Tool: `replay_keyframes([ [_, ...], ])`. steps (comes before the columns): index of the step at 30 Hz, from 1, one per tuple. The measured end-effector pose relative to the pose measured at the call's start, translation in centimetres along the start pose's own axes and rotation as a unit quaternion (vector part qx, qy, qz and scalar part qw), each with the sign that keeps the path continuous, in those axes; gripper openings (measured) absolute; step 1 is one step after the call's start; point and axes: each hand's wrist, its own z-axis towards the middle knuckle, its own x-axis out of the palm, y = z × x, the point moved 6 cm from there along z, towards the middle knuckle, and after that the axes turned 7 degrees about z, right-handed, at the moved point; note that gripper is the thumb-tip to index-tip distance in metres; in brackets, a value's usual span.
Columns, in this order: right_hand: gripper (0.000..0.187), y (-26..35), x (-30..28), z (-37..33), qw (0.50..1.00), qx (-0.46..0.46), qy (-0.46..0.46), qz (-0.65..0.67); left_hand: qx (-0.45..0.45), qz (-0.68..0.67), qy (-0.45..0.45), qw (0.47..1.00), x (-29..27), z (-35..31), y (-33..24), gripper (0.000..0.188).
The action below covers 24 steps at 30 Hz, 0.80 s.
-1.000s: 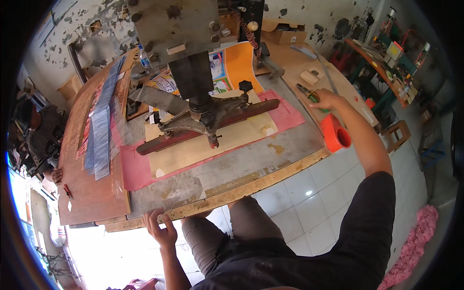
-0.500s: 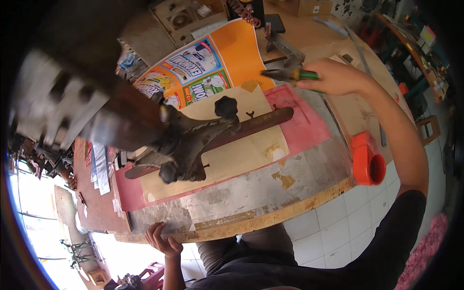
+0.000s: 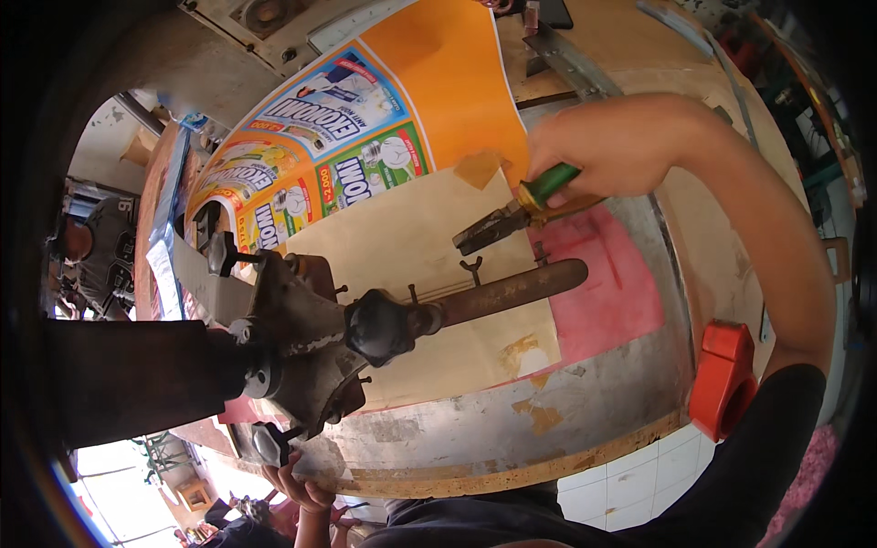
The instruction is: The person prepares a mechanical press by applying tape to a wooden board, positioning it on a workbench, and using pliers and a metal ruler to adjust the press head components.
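My right hand (image 3: 607, 146) is closed around a pair of pliers (image 3: 501, 226) with green and yellow handles. The jaws point down and left, over the cream sheet (image 3: 393, 228), just beyond a wing screw (image 3: 471, 270) on a dark metal bar (image 3: 521, 285). That bar lies across the sheet and joins a metal clamp frame with black knobs (image 3: 377, 327). At the table's front edge (image 3: 475, 482), my left hand (image 3: 309, 490) has its fingers curled over the edge, near a lower knob (image 3: 270, 443) that partly hides them.
An orange printed poster (image 3: 448, 68) lies behind the sheet, and a pink sheet (image 3: 603, 292) beneath it. A red tape dispenser (image 3: 722, 379) sits at the right edge. A thick dark arm (image 3: 137, 384) enters from the left. Another person (image 3: 100, 247) is at far left.
My right hand has brought the pliers down and left, closer to the bar and its wing screw. The view has shifted, so the clamp frame appears lower. My left hand stays at the edge.
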Motion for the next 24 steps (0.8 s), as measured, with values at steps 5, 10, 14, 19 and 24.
replay_keyframes([
  [5,0.01,1.1,0.3,0.1,0.997,0.079,0.008,-0.009,-0.013,-0.027,-0.028,0.999,-0.2,0.1,0.1,0.053],
  [10,0.012,1.2,0.8,0.1,0.995,0.094,-0.014,-0.04,0.004,-0.031,-0.05,0.998,-0.3,1.0,-0.5,0.053],
  [14,0.013,1.0,1.1,0.2,0.995,0.067,-0.029,-0.065,0.014,-0.034,-0.062,0.997,-0.3,0.9,-0.4,0.051],
  [19,0.027,1.6,1.1,-0.2,0.994,0.047,-0.042,-0.089,0.016,-0.044,-0.067,0.997,-0.4,0.7,-0.4,0.05],
  [24,0.031,1.2,1.4,-0.4,0.994,0.026,-0.061,-0.085,0.015,-0.047,-0.072,0.996,-0.3,0.4,-0.1,0.049],
])
